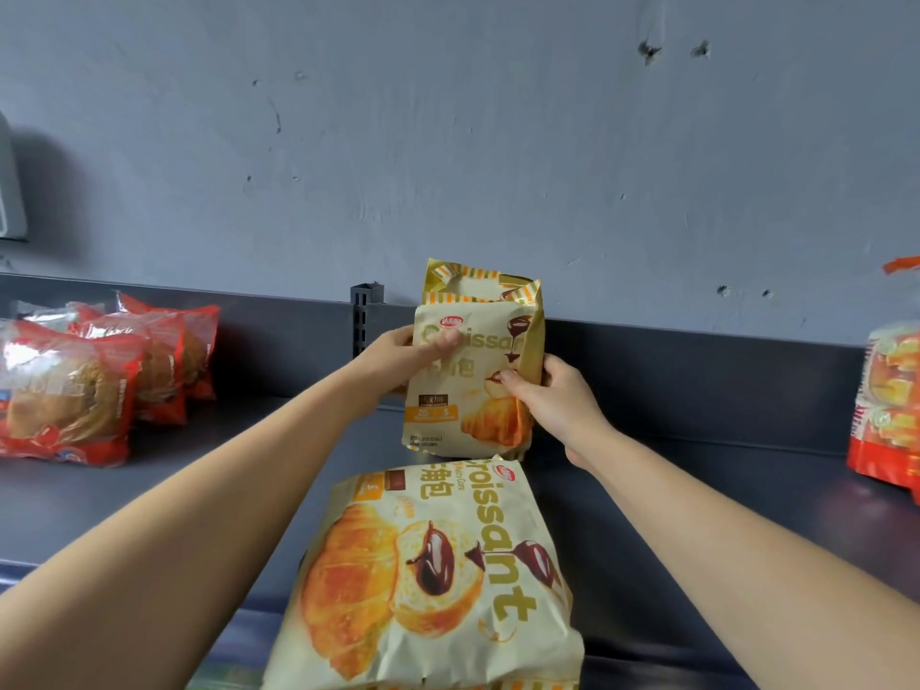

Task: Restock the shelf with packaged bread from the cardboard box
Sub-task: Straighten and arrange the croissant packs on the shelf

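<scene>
A cream and gold croissant bag [473, 361] stands upright at the back of the dark shelf [259, 440], close to the rear panel. My left hand [398, 353] grips its left edge, thumb across the front. My right hand [547, 395] grips its right edge, thumb on the front. A second croissant bag [428, 575] lies flat on the shelf in front of the upright one, turned sideways, nearest to me. The cardboard box is out of view.
Several red packs of round bread [89, 385] stand in a row at the left of the shelf. Orange-red packs [891, 415] stand at the right edge. A slotted shelf upright [366, 313] rises behind the held bag, and a grey wall [448, 141] is behind it.
</scene>
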Demonstrator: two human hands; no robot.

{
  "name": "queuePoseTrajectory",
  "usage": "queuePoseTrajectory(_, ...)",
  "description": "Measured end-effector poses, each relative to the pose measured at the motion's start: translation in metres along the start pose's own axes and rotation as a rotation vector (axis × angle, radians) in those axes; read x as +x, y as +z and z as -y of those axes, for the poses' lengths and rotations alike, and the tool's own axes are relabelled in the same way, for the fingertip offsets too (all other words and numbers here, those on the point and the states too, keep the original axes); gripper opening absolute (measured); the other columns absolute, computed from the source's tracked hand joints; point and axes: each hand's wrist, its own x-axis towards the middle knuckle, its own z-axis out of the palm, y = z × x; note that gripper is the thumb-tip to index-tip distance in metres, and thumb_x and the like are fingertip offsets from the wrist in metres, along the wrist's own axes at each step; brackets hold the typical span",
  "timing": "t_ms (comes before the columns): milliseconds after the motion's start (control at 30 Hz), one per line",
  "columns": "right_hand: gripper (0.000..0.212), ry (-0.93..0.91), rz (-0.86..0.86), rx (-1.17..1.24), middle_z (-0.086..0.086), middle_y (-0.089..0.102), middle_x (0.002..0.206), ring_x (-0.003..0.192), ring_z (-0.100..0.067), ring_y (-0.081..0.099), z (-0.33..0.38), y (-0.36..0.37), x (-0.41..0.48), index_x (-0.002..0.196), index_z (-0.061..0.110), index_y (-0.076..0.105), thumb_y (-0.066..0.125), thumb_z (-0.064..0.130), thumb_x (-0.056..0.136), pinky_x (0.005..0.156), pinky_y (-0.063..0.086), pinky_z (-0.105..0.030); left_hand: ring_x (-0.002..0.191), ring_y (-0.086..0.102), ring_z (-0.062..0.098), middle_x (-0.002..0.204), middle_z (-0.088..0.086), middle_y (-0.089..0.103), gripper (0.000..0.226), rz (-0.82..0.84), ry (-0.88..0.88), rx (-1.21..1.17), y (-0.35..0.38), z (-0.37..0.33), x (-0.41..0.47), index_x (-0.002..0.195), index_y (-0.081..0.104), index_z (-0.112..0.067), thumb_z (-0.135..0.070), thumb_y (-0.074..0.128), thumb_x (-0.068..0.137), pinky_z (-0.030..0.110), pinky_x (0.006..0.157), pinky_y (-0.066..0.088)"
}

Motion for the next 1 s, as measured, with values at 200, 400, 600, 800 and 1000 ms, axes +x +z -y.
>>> queuePoseTrajectory(200, 0.062, 0.023, -0.019, -0.032, 0.004, 0.065, 0.119, 0.108, -0.015, 0.063, -0.004, -0.002, 0.004, 0.134, 0.021, 0.052, 0.070, 0.050, 0.082, 0.087, 0.054, -0.033, 0.103, 0.067, 0.016, 0.112, -0.006, 0.071, 0.075, 0.171, -0.011, 0.016, -0.008, 0.009, 0.004, 0.127, 0.052, -0.027, -0.042, 0.084, 0.060, 0.038, 0.085, 0.053)
queuePoseTrajectory(400, 0.062, -0.004, -0.031, 0.128, 0.001, 0.068, 0.116, 0.101, -0.017, 0.067, 0.003, -0.008, 0.008, 0.130, 0.022, 0.055, 0.077, 0.046, 0.077, 0.087, 0.057, -0.040, 0.102, 0.069, 0.022, 0.117, -0.001, 0.068, 0.108, 0.137, -0.062, -0.166, -0.001, 0.012, 0.013, 0.136, 0.039, -0.031, -0.032, 0.095, 0.044, 0.048, 0.074, 0.059)
queuePoseTrajectory(600, 0.052, -0.128, -0.001, 0.013, 0.003, 0.064, 0.117, 0.105, -0.018, 0.065, 0.028, -0.022, 0.022, 0.122, 0.026, 0.059, 0.081, 0.035, 0.075, 0.091, 0.055, -0.044, 0.105, 0.067, 0.031, 0.115, 0.009, 0.069, 0.097, 0.206, -0.180, -0.311, 0.000, 0.020, 0.003, 0.134, 0.043, -0.021, -0.037, 0.087, 0.049, 0.058, 0.091, 0.049)
queuePoseTrajectory(800, 0.061, -0.217, 0.102, -0.204, 0.008, 0.056, 0.119, 0.110, -0.014, 0.057, 0.039, -0.018, 0.025, 0.135, 0.023, 0.051, 0.077, 0.034, 0.080, 0.092, 0.051, -0.036, 0.141, 0.030, 0.021, 0.157, 0.001, 0.022, 0.155, -0.077, -0.060, -0.076, -0.019, 0.025, 0.012, 0.152, 0.000, -0.030, -0.036, 0.097, 0.031, 0.046, 0.116, 0.020)
queuePoseTrajectory(1000, 0.070, -0.373, 0.158, -0.490, 0.002, 0.056, 0.133, 0.118, -0.015, 0.054, 0.049, 0.001, 0.026, 0.138, 0.026, 0.051, 0.077, 0.045, 0.077, 0.095, 0.045, -0.031, 0.130, 0.048, 0.016, 0.145, 0.000, 0.047, 0.151, 0.112, 0.031, 0.125, -0.035, 0.015, 0.010, 0.151, -0.007, -0.039, -0.035, 0.097, 0.041, 0.047, 0.111, 0.036)
